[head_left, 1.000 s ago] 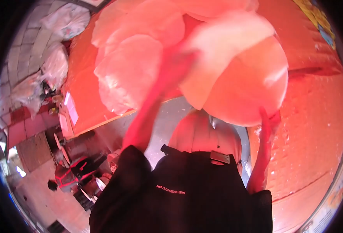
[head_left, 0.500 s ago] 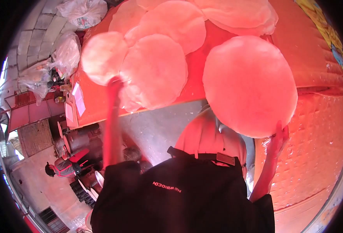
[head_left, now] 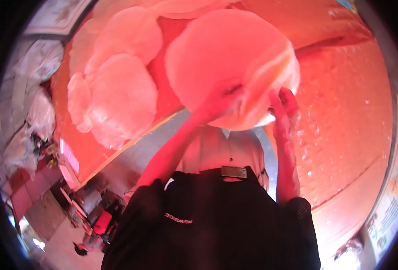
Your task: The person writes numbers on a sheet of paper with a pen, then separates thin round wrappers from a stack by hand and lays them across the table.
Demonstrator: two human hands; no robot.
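In front of my body hangs a large, thin, round flatbread point(head_left: 208, 49), pale and pink in the red light. A raised fold or second layer point(head_left: 271, 74) runs along its right side; I cannot tell which. Blurred by motion, my left hand point(head_left: 226, 96) is closed at the lower middle of the flatbread, its fingertips partly lost against the sheet. My right hand point(head_left: 283, 105) pinches the lower right edge with curled fingers.
More round flatbreads point(head_left: 124, 94) overlap on the red-covered table point(head_left: 167, 76) to the left and at the back. An orange padded surface point(head_left: 343, 130) lies on the right. Plastic bags point(head_left: 41, 112) are beyond the left edge. Another person point(head_left: 91, 240) is at lower left.
My left hand has moved right from the table's left part to the large flatbread, and the round sheet it held there is gone from that spot. My right hand has shifted left and up.
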